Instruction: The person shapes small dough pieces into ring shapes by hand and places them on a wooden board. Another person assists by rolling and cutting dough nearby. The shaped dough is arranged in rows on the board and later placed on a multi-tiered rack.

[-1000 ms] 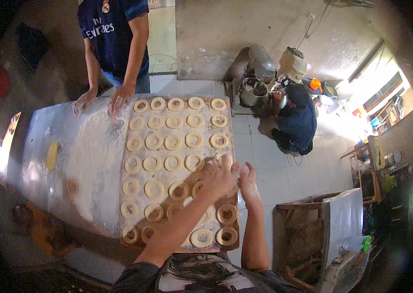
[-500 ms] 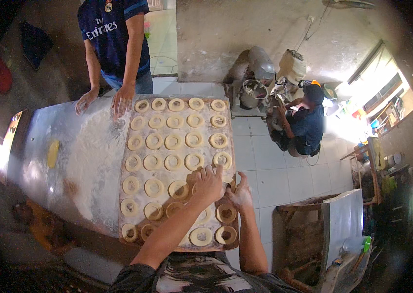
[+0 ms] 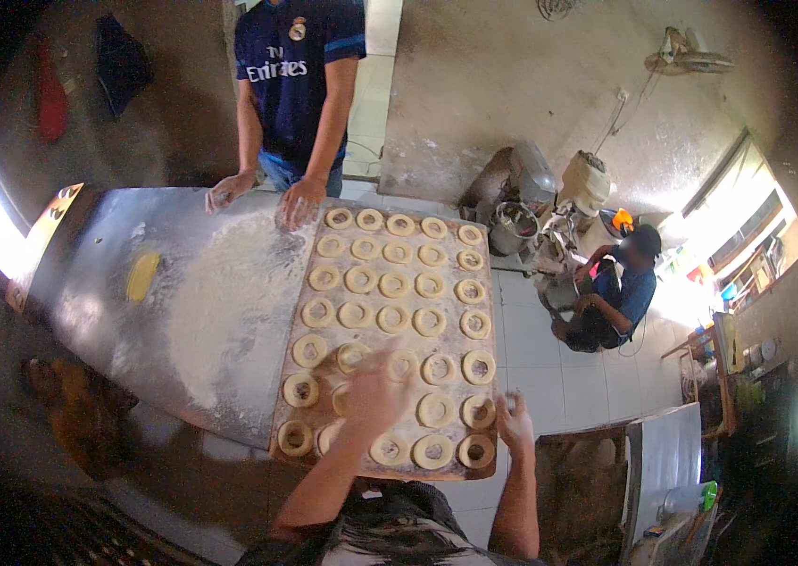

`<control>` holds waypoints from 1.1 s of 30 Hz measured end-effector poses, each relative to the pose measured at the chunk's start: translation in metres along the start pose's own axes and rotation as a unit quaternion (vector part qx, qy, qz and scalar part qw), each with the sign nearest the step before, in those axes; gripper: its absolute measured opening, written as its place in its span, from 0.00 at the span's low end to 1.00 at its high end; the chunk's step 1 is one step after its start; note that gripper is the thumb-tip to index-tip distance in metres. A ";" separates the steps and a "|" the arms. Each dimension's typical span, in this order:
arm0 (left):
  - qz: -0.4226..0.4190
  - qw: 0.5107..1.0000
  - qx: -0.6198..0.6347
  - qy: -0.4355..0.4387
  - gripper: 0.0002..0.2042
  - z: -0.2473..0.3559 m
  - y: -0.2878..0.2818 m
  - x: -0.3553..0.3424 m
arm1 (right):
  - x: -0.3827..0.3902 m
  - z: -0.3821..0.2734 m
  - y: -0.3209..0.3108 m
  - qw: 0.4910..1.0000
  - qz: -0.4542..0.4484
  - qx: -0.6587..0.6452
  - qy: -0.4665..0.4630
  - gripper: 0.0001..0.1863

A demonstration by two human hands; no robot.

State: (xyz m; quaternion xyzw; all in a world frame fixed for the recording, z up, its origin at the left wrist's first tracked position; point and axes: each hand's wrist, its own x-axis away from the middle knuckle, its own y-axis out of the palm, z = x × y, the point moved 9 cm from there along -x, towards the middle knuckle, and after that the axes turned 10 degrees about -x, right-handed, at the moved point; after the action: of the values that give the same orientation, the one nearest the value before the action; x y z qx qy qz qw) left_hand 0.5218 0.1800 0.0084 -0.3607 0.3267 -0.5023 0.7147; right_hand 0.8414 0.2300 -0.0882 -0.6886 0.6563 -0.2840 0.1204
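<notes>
Rows of pale dough rings (image 3: 421, 451) lie on a floured wooden board (image 3: 452, 307) in front of me. My left hand (image 3: 377, 394) is over the lower middle of the board, above some rings. Motion smears its fingers, and it hides part of the rings beneath. Just off the board's right edge is my right hand (image 3: 515, 424), raised with its fingers loosely apart and nothing visible in them. The rings nearest to it make up the board's right column.
A metal table (image 3: 88, 283) with spread flour (image 3: 220, 311) and a yellow dough piece (image 3: 142, 276) extends left. Across it, a person (image 3: 300, 104) rests both hands near the board's far edge. Another person (image 3: 616, 292) sits beside a mixer (image 3: 533, 177). A wooden-framed table (image 3: 668, 453) stands right.
My left hand has moved left and down, away from the right column of rings. My right hand has drawn back off the board's edge. The whole view has shifted.
</notes>
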 end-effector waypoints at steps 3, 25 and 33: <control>0.103 0.975 -0.075 -0.180 0.26 -0.134 -0.065 0.089 | 0.025 0.020 -0.001 0.991 -0.016 -0.122 0.056 0.25; 0.057 0.954 0.091 -0.279 0.34 -0.198 0.043 0.167 | 0.002 0.070 0.017 0.850 -0.094 -0.516 0.046 0.45; 0.088 0.927 -0.040 -0.363 0.25 -0.171 0.122 0.282 | -0.010 0.051 0.022 0.883 -0.189 -0.429 -0.017 0.39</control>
State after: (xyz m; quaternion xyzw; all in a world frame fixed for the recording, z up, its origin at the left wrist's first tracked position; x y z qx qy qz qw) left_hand 0.5187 -0.0928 -0.2136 -0.5165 0.0953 -0.2583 0.8108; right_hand 0.8513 0.2271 -0.1441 -0.7887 0.5692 0.0194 -0.2315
